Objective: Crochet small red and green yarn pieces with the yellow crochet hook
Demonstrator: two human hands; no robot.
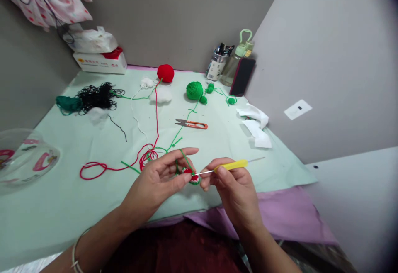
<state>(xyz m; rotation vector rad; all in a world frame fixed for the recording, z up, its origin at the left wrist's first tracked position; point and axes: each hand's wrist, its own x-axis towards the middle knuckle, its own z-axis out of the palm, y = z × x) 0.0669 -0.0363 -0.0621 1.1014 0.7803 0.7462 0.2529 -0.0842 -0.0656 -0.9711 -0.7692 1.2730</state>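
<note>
Crochet piece (190,175) pinched in left hand (160,181)

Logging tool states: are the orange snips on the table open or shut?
Open, slightly. The snips lie flat on the table, untouched, their two blade tips a little apart at the left end.

A small red-and-green crochet piece (190,176) sits skewered on a yellow-handled crochet hook (230,166), green yarn (185,158) trailing upward.
</note>
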